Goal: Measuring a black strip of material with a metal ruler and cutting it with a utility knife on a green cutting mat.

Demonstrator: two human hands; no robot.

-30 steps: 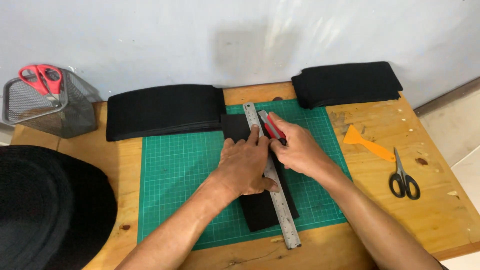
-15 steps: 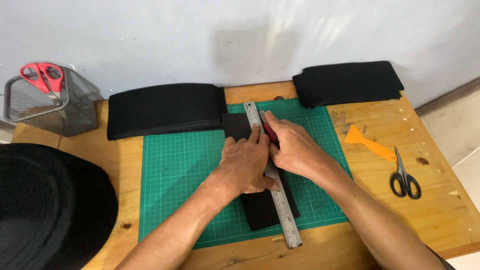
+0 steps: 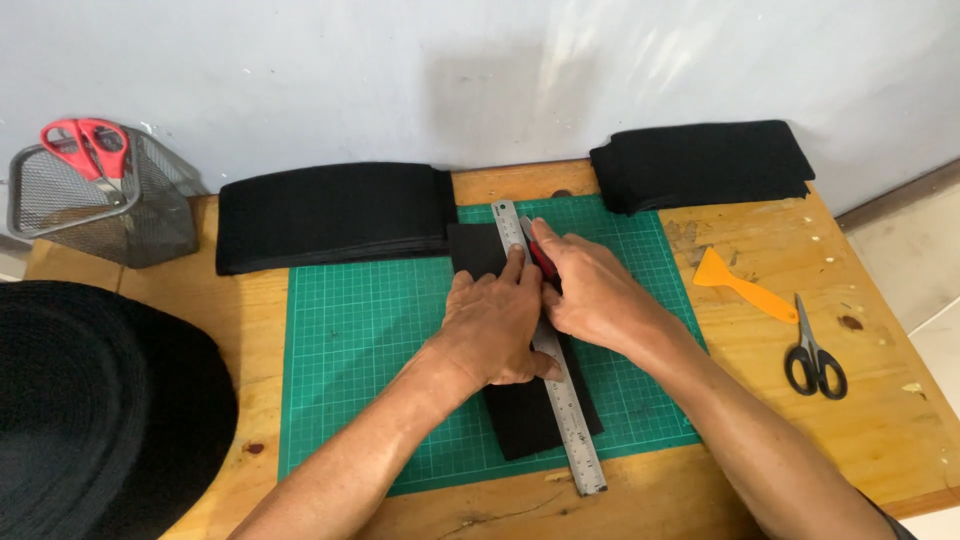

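A wooden table (image 3: 760, 400) fills the view, and on it lies a green cutting mat (image 3: 360, 340) with a printed grid. At the left edge a big black roll (image 3: 100, 410) bulges into the frame. One stack of black strips (image 3: 330, 215) lies along the mat's far left edge, a second stack (image 3: 700, 165) at the table's far right corner. A black strip (image 3: 530, 420) lies lengthwise on the mat, its far end near the first stack, and a steel ruler (image 3: 570, 420) rests on it, running from the mat's far edge past its near edge. The left hand (image 3: 495, 325) lies flat, fingers spread and pressing down on ruler and strip. The right hand (image 3: 590, 290) is clenched around a red knife (image 3: 543, 262), held against the ruler's right edge near its far end. A mesh basket (image 3: 100, 200) at the far left holds red scissors (image 3: 85, 145). Right of the mat lie an orange scraper (image 3: 740, 285) and black scissors (image 3: 815, 350), close together
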